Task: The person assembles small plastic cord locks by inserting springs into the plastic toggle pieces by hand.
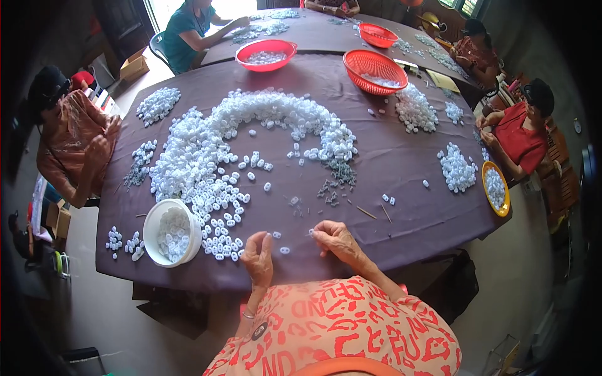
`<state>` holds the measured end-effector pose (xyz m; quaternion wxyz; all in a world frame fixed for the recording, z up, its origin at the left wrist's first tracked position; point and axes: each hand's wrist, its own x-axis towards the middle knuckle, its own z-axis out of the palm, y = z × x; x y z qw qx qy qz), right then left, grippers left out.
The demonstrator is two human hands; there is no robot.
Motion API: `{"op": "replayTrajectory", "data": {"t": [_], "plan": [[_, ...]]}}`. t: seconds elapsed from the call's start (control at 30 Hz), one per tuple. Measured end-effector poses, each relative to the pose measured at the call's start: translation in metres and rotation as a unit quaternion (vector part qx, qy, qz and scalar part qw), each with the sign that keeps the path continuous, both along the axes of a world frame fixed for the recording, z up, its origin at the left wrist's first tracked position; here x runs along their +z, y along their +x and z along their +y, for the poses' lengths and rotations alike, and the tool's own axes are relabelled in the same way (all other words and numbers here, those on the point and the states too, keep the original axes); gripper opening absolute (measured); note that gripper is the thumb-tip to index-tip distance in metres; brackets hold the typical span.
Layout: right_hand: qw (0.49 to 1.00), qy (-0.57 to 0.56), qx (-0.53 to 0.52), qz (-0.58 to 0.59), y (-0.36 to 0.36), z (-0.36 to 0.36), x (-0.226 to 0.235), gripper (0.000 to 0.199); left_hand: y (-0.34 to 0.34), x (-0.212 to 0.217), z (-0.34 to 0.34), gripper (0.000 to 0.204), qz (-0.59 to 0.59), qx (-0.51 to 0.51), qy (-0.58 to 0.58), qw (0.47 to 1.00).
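Observation:
Close to the table's near edge, my left hand (258, 258) is closed in a pinch, its fingertips together; what they hold is too small to make out. To its right, my right hand (337, 240) pinches a small white plastic piece (311, 232) between thumb and fingers. Two loose white oval pieces with two holes, one of them the near piece (285, 250), lie on the cloth between my hands. Beyond them, a large curved heap of the same white pieces (188, 147) spreads across the table. Small grey parts (338, 172) lie by the heap's right end.
A white tub (195, 235) with pieces stands left of my left hand. Thin brown sticks (366, 212) lie to the right. Red baskets (356, 66), a red basin (241, 57) and a yellow tray (505, 207) sit farther off on the dark tablecloth (401, 169). Several people sit around.

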<state>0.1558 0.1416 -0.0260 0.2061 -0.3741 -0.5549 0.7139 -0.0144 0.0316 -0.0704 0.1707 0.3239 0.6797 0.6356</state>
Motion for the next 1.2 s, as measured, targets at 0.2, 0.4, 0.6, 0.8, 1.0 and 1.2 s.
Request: {"op": "replayTrajectory", "data": {"t": [0.2, 0.4, 0.6, 0.8, 1.0, 1.2], "plan": [[1.000, 0.004, 0.001, 0.019, -0.002, 0.004, -0.003, 0.017, 0.000, 0.005, 0.010, 0.014, 0.021, 0.015, 0.013, 1.000], [0.999, 0.019, 0.006, 0.033, -0.001, 0.003, -0.006, 0.017, -0.004, 0.000, 0.006, 0.017, 0.023, 0.001, -0.004, 1.000], [0.999, 0.031, 0.000, 0.041, 0.004, -0.008, -0.015, 0.017, -0.003, -0.009, -0.001, 0.012, 0.026, 0.009, 0.013, 1.000], [0.997, 0.074, -0.001, 0.022, 0.004, -0.005, -0.015, 0.014, -0.006, 0.004, 0.003, 0.008, 0.213, 0.032, 0.060, 0.975], [0.993, 0.109, -0.003, 0.045, 0.000, 0.005, -0.017, 0.016, -0.019, -0.015, 0.016, 0.010, 0.103, 0.015, 0.065, 0.992], [0.994, 0.095, -0.010, 0.043, 0.005, 0.001, -0.025, 0.016, -0.034, 0.018, -0.006, 0.012, -0.341, -0.084, 0.075, 0.933]]}}
